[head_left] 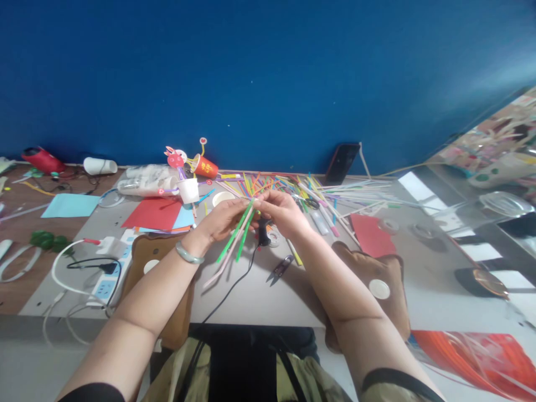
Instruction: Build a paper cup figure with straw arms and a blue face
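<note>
Pinched between the fingertips of your left hand and right hand are the upper ends of several straws: green straws and a pale pink straw, fanning downward, bent near its foot. They are held at the middle of the work area, above the grey tabletop. Directly beneath your right hand: a black tool with its cord running toward you, partly hidden, type not determinable. Just nearer to you, a small dark clipper-like tool. Beyond your hands, a loose spread of coloured straws. To the left: white paper cup, red paper cup, red paper, power strip. Far right: eyeglasses.
</note>
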`<action>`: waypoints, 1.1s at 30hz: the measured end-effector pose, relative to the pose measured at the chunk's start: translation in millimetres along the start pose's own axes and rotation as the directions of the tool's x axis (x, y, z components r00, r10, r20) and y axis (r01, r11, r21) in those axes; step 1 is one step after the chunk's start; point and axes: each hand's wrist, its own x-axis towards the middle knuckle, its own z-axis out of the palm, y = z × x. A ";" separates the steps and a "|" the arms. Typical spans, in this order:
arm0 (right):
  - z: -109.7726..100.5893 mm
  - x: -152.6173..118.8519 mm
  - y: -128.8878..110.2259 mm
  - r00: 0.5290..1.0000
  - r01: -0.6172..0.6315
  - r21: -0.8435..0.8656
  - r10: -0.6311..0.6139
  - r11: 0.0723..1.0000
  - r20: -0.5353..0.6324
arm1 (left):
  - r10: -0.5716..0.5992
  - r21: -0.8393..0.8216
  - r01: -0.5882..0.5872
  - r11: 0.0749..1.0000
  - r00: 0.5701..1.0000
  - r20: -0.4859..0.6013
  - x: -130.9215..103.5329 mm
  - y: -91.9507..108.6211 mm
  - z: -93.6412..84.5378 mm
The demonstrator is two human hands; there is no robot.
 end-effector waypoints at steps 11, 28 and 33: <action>0.0 -3.5 -7.7 0.994 0.021 -0.248 -0.046 0.969 -0.096 | 0.254 0.208 -0.238 0.949 0.966 -0.050 -1.9 -2.7 2.1; -3.4 4.5 7.7 0.993 -0.025 -0.203 0.000 0.979 -0.122 | 0.162 0.219 -0.140 0.966 0.983 -0.085 1.2 -5.2 1.2; -6.5 13.1 22.0 0.986 -0.012 -0.281 -0.035 0.960 -0.161 | 0.227 0.230 -0.175 0.957 0.947 -0.227 4.0 -6.3 -2.0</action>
